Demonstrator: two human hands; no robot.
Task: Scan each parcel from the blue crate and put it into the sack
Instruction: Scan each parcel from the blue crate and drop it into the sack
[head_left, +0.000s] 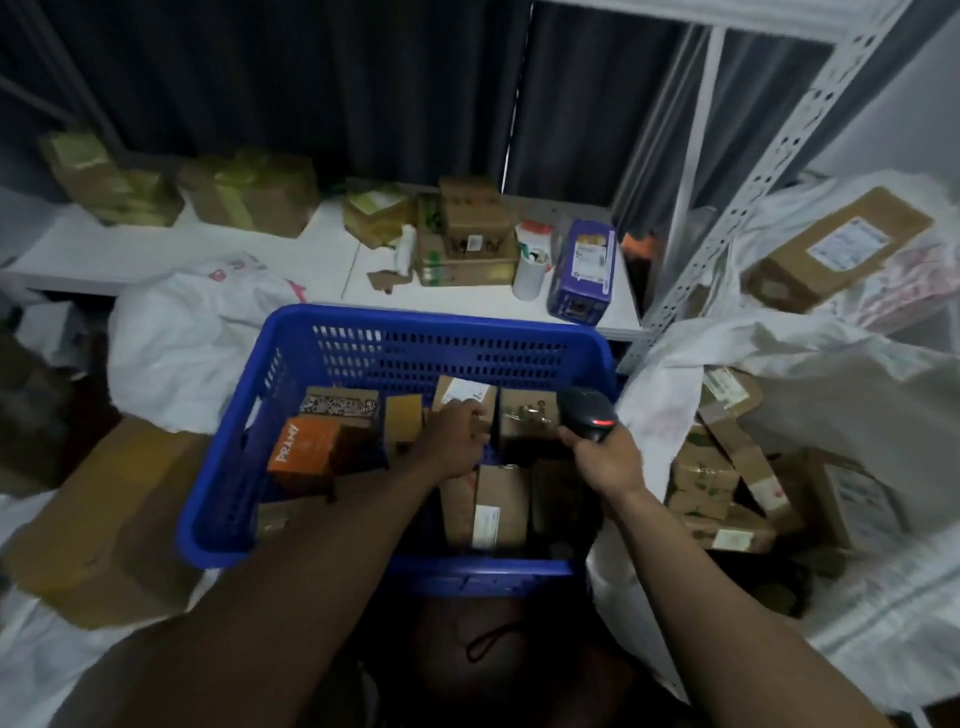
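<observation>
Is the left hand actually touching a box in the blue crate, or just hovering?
Touching. The head view shows the left hand curled over the edge of a brown parcel inside the blue crate.

Parcels (501, 506) lie in the crate (441, 343), sack (841, 374) at its right, table (327, 254) behind.

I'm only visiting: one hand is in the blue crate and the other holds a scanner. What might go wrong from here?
1. The left hand grips a parcel packed among others in the blue crate; pulled one-handed, it may slip or drag neighbours.
2. The scanner in the right hand hovers above several labelled boxes, so it might read the wrong label.
3. The sack has a sagging rim, so a dropped parcel might miss.
</observation>
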